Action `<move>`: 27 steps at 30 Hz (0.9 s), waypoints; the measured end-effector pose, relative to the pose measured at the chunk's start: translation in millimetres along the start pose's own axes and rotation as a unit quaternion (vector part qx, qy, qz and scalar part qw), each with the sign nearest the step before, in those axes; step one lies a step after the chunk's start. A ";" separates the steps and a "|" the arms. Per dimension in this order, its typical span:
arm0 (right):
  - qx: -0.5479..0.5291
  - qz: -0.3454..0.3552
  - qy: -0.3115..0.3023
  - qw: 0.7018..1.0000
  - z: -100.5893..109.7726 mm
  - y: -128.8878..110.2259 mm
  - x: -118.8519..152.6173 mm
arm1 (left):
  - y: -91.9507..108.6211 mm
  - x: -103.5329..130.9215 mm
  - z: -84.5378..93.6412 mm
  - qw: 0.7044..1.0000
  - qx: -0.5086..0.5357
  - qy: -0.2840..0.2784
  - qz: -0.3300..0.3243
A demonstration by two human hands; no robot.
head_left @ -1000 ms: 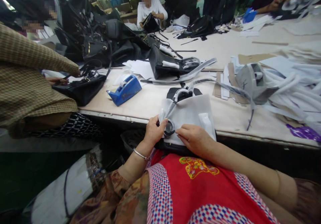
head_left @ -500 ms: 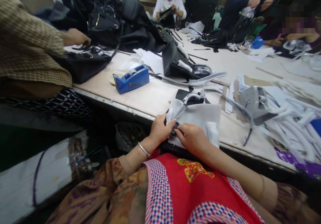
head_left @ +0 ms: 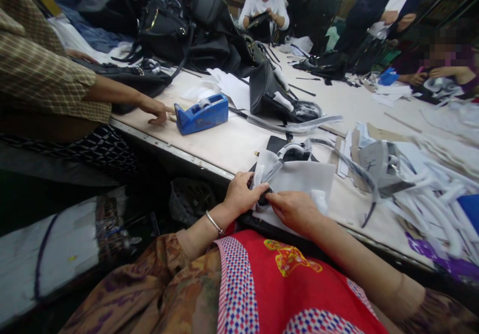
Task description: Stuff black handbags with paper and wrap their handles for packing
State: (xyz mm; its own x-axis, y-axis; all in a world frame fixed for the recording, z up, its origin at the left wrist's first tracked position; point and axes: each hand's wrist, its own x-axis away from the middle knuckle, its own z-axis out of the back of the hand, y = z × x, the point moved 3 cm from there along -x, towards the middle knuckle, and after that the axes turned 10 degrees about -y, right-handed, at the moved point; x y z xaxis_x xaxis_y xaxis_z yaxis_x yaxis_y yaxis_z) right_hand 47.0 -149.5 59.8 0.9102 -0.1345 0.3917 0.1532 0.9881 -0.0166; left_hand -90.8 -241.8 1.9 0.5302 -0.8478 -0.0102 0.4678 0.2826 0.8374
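A black handbag [head_left: 277, 143] lies at the table's near edge in front of me, with a white foam sheet [head_left: 309, 174] over it and its handle [head_left: 292, 149] in pale wrapping. My left hand [head_left: 241, 192] is closed on the bag's left side, its thumb pressing toward a small dark part [head_left: 263, 198]. My right hand [head_left: 294, 209] pinches at that same dark part from the right. Fingers cover much of it, so its kind cannot be made out. The two hands nearly meet there.
A blue tape dispenser [head_left: 204, 116] stands left of the bag, a co-worker's hand [head_left: 155, 110] beside it. Another black bag [head_left: 266, 92] lies beyond. Paper scraps and white rolled strips [head_left: 445, 194] pile up at right. More people work around the table [head_left: 209, 149].
The co-worker at left has reached across to the tape dispenser. My hands stay at the same dark part, and the view has shifted slightly.
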 end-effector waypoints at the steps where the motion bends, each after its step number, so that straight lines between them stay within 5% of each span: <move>1: 0.006 0.004 -0.013 1.000 1.7 -0.5 2.4 | -0.2 -0.2 -0.1 1.000 -0.001 0.001 0.002; 9: 0.027 -0.007 -0.056 0.998 -2.2 -5.7 2.5 | 1.5 -1.1 -0.7 1.000 -0.014 0.011 0.005; 19: -0.021 -0.014 -0.018 1.000 -18.1 -2.4 1.0 | 1.7 -0.6 -4.6 0.999 -0.049 0.012 -0.018; 23: -0.060 -0.003 0.058 0.996 -16.0 0.6 25.2 | 2.3 6.3 4.1 0.999 -0.020 -0.014 -0.034; 27: -0.119 -0.002 0.252 0.960 -10.0 15.1 72.0 | 13.8 25.2 18.7 0.993 -0.058 0.034 -0.102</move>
State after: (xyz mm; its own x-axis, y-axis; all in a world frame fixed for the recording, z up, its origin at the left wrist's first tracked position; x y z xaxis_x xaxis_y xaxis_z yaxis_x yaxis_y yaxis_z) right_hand 118.7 -145.0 78.6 0.9707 -0.2176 -0.1021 0.1869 0.9504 -0.2486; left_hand -84.1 -267.6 23.4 0.4620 -0.8610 -0.2130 0.6458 0.1620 0.7461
